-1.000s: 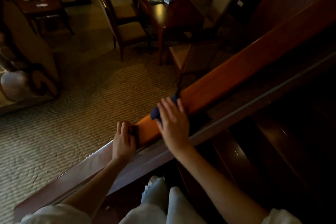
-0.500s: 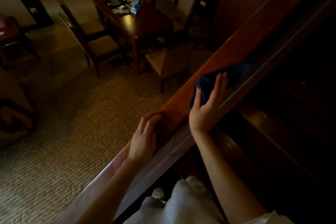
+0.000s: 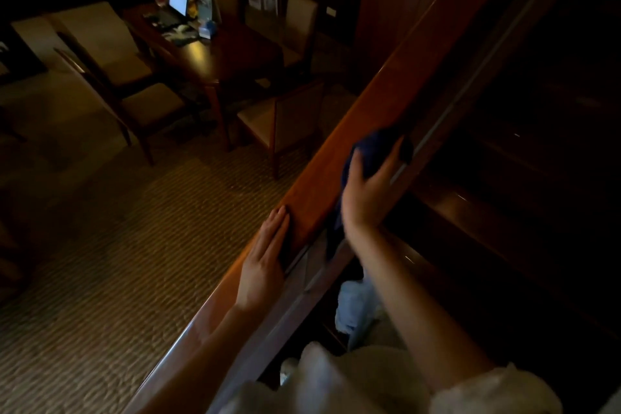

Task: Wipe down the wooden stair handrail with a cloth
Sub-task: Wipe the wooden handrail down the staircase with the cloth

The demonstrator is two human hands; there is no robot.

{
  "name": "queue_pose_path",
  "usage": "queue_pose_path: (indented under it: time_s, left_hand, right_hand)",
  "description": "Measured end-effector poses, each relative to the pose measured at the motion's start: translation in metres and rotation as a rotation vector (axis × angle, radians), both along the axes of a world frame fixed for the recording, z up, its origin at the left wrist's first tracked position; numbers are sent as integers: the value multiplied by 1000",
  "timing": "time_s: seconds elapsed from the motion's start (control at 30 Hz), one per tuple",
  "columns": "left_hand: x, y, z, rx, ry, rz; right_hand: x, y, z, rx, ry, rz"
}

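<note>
The right hand (image 3: 368,193) grips a bunched dark blue cloth (image 3: 374,149), thumb on one side and fingers curled over the other, pressing it against the inner edge of the sloping reddish-brown wooden handrail (image 3: 356,124); a tail of cloth hangs below the wrist. The left hand (image 3: 265,262) lies flat on the rail's top, fingers straight and pressed together, holding nothing. Beyond the rail, a dark wooden table (image 3: 232,54) and padded wooden chairs (image 3: 268,124) stand on patterned carpet (image 3: 100,262). The cloth sits up the rail from the left hand, near but apart
</note>
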State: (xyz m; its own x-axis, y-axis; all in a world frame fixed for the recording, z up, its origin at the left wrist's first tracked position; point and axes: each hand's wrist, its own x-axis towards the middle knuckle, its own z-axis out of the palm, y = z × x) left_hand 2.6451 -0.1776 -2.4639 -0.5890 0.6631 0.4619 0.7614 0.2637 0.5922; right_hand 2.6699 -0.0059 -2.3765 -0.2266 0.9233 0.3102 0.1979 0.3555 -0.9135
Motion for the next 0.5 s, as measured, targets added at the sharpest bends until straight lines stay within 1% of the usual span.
queue_pose_path:
  time_s: [0.07,0.13,0.23,0.3,0.37,0.43,0.5]
  left_hand:
    - [2,1,-2,4,21,8]
    - [2,1,-3,3,11,21]
    - [3,1,-2,-8,11,17]
    - [1,2,-3,-32,37,3]
    - [1,0,-4,-57,55,-1]
    - [2,-1,-3,-45,17,17]
    - [2,-1,-1,-22,8,28]
  right_hand:
    - [-10,39,24,-5,67,-5]
    - [-12,42,25,-2,125,39]
    - [7,-21,-8,-49,94,72]
    - [23,-73,-34,67,68,78]
    - [28,-97,-51,137,56,130]
    - [20,-78,-46,78,51,185]
    - [7,-36,-26,33,17,131]
